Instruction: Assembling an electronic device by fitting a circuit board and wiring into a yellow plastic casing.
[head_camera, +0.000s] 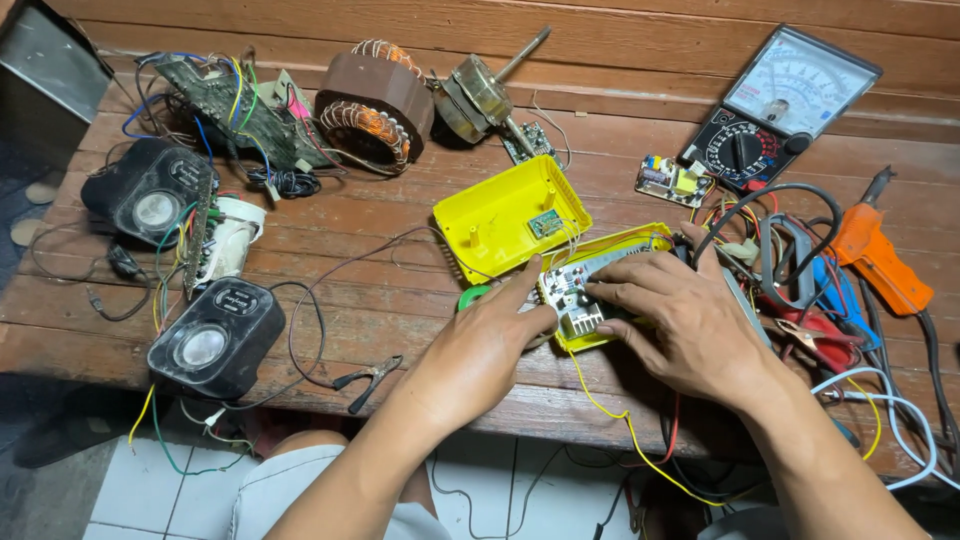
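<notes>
While both hands work over the open yellow case (640, 262), the step in hand looks like seating or freeing the circuit board (578, 296) that lies in its lower half. That half sits near the front edge of the wooden table (380, 330), just right of centre, with its lid (505, 215) propped open at about ten o'clock from it.

The left hand (480, 350) comes in from seven o'clock, fingers loosely curled and close together, its index finger and thumb touching the board's near left corner; it grips nothing outright. The right hand (680, 320) lies flat from four o'clock, fingers spread a little and pressed onto the board's top and the case's rim, holding it steady.

The next move, as I judge it, calls for a gentle lift or push at that corner, minding the thin yellow wire (610, 410) trailing out at six o'clock. A meter (780, 110) leans at one o'clock, an orange soldering gun (875, 255) at three.
</notes>
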